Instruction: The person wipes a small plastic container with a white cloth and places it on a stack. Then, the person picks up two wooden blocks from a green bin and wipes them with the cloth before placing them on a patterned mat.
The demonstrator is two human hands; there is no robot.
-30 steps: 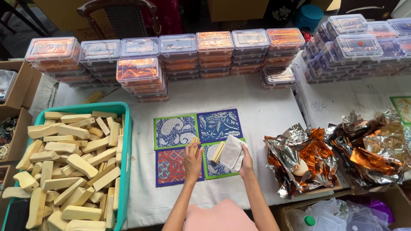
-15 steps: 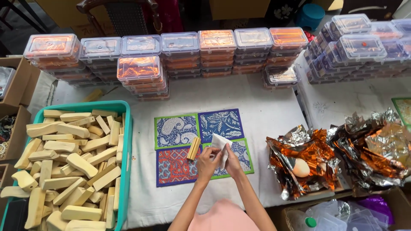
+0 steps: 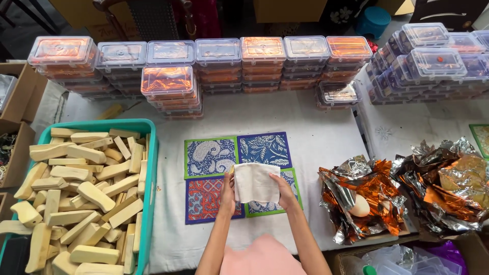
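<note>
Both my hands hold a white cloth (image 3: 254, 182) over the table, spread between them. My left hand (image 3: 227, 194) grips its left edge and my right hand (image 3: 283, 191) grips its right edge. A sliver of a pale wooden piece (image 3: 232, 169) peeks out at the cloth's top left corner, mostly wrapped and hidden. Under the hands lie patterned printed squares: a blue paisley one with a green border (image 3: 211, 157), a dark blue leafy one (image 3: 264, 149), a red and blue one (image 3: 203, 198), and a green-bordered one (image 3: 293, 184) mostly covered by the cloth.
A teal crate (image 3: 150, 168) at left is full of several pale wooden pieces (image 3: 81, 193). Stacks of clear lidded boxes (image 3: 219, 61) line the back and the far right (image 3: 433, 61). Crumpled orange and silver foil (image 3: 372, 198) lies at right. Cardboard boxes (image 3: 18, 112) stand at far left.
The hands lifted the wooden piece and the white cloth off the squares and brought them together. The cloth now hangs spread between both hands, covering the piece.
</note>
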